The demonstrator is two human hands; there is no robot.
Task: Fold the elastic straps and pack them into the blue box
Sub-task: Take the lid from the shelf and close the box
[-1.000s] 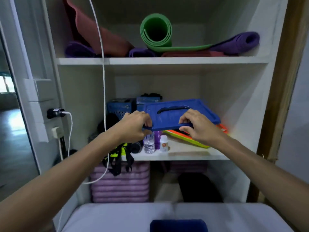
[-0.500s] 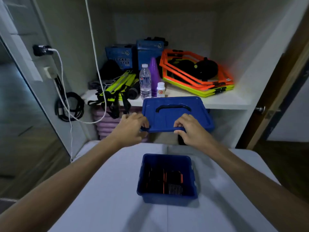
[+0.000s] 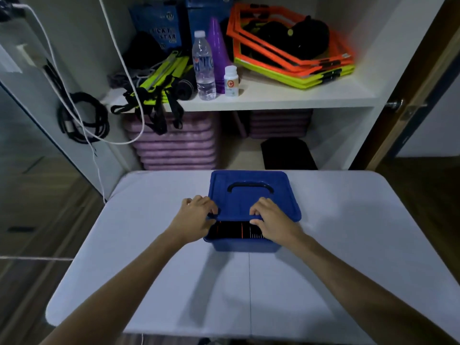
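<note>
Blue box [image 3: 245, 245]: centre of frame, on white folding table [image 3: 149, 270]; near wall and a strip of open interior visible. Contents: folded elastic straps [image 3: 236, 230], dark with orange and white edges, packed side by side, seen through the gap under the lid.

Blue lid [image 3: 251, 195]: black carry handle [image 3: 250, 186] on top; resting tilted over the far part of the box, near edge raised, not yet seated.

Left hand [image 3: 196, 220]: at the lid's near left corner, fingers curled over the edge, thumb beneath, gripping the lid.

Right hand [image 3: 271, 220]: at the lid's near edge right of centre, fingers curled on top, thumb under the rim, holding the lid.

Shelf unit [image 3: 273, 102], upper half of frame, white. On the shelf, left to right: yellow-and-black agility ladder [image 3: 161, 78] with straps hanging over the edge; clear water bottle [image 3: 204, 68]; purple cones [image 3: 219, 56], stacked; small white pill bottle [image 3: 231, 80]; orange and yellow hexagonal rings [image 3: 298, 63], stacked, with black items on top. Two blue cartons [image 3: 159, 26] at the back.

Below the shelf: pink stacked mats [image 3: 179, 145], a second stack to the right, a black object near the table's far edge.

Left of frame: white cable [image 3: 119, 58] hanging in a loop, black coiled cord [image 3: 82, 120] against the side panel.
</note>
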